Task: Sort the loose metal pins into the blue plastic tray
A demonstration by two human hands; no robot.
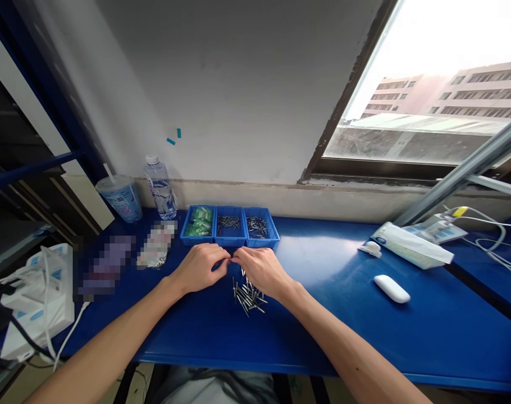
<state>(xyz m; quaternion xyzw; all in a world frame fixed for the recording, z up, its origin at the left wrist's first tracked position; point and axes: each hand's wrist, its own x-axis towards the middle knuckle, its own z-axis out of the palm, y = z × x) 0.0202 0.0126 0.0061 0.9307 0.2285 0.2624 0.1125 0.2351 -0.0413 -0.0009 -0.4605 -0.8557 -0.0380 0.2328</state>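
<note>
My left hand and my right hand meet fingertip to fingertip just in front of the blue bins. Both are closed in a pinch, and whatever lies between the fingers is too small to make out. Under and beside my right hand is a loose pile of thin metal pins, partly covered by that hand. Three joined blue bins stand behind: the left bin holds green packets, while the middle bin and the right bin contain slim metal pieces.
On the blue table, a water bottle and a lidded cup stand back left. A power strip with cables lies far left. To the right are a white case, a crumpled tissue and a tissue pack.
</note>
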